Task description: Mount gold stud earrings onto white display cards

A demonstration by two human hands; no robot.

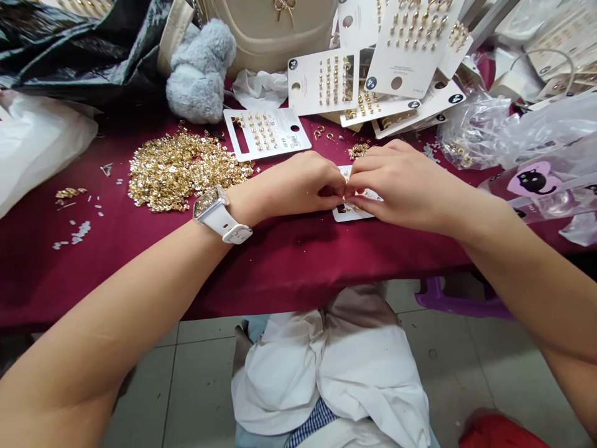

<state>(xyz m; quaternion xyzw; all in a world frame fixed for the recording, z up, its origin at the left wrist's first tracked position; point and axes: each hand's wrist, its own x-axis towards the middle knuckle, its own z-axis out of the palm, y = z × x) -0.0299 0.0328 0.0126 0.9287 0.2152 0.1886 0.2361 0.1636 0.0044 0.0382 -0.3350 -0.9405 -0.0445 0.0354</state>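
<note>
My left hand (310,185), with a white-strapped watch (219,214) on its wrist, is closed, thumb against curled fingers. My right hand (396,180) meets it fingertip to fingertip in a pinch. Whatever small piece lies between the fingertips is hidden. Under both hands is a small white earring card (353,214) with gold bits on it, mostly covered by my fingers. Just beyond them lies a little heap of gold pieces (358,150). A large pile of small gold earring backs (172,168) spreads out left of my left hand.
A white card of earrings (270,132) lies behind my left hand. More earring cards (321,81) are stacked at the back. A grey fluffy toy (200,71) rests against a beige bag (275,31). Clear plastic packaging (489,134) crowds the right, a black plastic bag (84,50) the left.
</note>
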